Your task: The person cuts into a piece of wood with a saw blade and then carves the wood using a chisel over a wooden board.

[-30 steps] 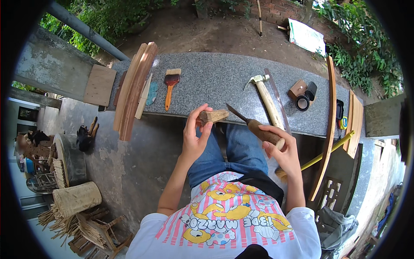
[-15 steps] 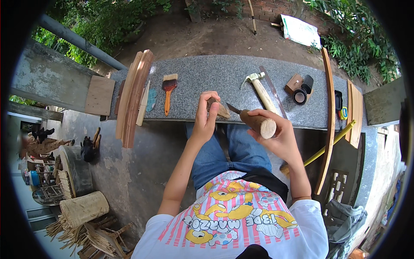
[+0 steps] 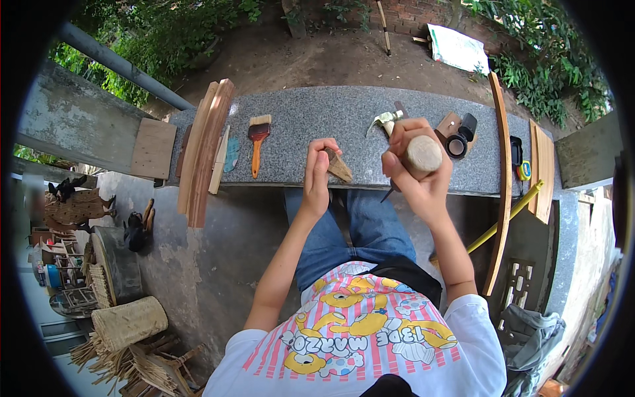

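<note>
My left hand [image 3: 317,169] grips a small weathered wood block [image 3: 340,169] just above the near edge of the granite slab [image 3: 297,112]. Beside it, my right hand [image 3: 423,188] is closed on the thick round handle [image 3: 423,153] of a knife, its end turned up toward me and the dark blade [image 3: 389,194] pointing down. A claw hammer [image 3: 385,120] and a metal strip [image 3: 399,107] lie behind my right hand, partly hidden by it. Left of my hands lies a paintbrush [image 3: 258,142] with an orange handle.
Wooden planks [image 3: 211,152] lie across the left end. At right are black cylindrical items [image 3: 462,140], a long slat [image 3: 501,185], a tape measure [image 3: 524,171] and a yellow pole [image 3: 503,218]. A black-and-tan dog [image 3: 135,231] lies on the floor at left, near stacked cane pieces [image 3: 129,321].
My right hand has risen and turned, so the knife's blade now points down, below the wood block, and the handle end faces upward. My left hand still holds the block.
</note>
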Tool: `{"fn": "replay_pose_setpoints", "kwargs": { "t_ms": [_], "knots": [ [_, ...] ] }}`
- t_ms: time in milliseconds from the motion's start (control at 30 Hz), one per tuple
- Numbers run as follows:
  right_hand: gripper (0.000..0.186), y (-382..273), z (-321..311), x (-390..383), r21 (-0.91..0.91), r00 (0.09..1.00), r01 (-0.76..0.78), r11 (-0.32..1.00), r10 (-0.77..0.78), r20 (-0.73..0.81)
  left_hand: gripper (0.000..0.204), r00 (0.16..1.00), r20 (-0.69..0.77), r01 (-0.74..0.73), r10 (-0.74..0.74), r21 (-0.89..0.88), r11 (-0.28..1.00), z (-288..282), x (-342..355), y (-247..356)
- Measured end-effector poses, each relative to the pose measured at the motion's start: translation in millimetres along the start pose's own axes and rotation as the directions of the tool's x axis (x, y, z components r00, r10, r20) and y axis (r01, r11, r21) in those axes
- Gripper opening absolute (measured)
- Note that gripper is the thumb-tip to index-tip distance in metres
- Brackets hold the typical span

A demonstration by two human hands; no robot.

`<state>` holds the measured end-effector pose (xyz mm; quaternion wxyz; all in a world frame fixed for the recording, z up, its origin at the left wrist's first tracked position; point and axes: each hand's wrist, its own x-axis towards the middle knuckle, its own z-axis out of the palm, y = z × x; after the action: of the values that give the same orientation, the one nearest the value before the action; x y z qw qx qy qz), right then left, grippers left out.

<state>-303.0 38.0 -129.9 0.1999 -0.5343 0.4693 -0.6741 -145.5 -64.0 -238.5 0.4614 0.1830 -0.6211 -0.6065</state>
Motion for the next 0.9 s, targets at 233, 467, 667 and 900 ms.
{"fn": "replay_pose_setpoints", "kwargs": {
  "t_ms": [233, 467, 667, 900],
  "knots": [
    [0.019, 33, 36, 25, 0.169, 0.987, -0.086, 0.982, 0.107, -0.119, 0.028, 0.999, -0.032, 0.011, -0.01, 0.024, 1.0, 12, 6, 2],
    [0.017, 38, 58, 34, 0.098, 0.991, 0.043, 0.994, -0.031, -0.129, 0.029, 0.996, -0.046, 0.083, -0.081, 0.047, 0.995, 4, 16, 7],
    [0.015, 46, 63, 42, 0.079, 0.988, 0.041, 0.996, -0.028, -0.152, 0.031, 0.998, -0.057, 0.032, -0.03, 0.031, 0.999, 1, 24, 4],
    [0.011, 63, 69, 47, -0.084, 0.959, 0.235, 0.968, -0.245, -0.143, 0.032, 0.998, -0.029, 0.055, -0.053, 0.057, 0.997, 7, 21, 4]
  ]
}}
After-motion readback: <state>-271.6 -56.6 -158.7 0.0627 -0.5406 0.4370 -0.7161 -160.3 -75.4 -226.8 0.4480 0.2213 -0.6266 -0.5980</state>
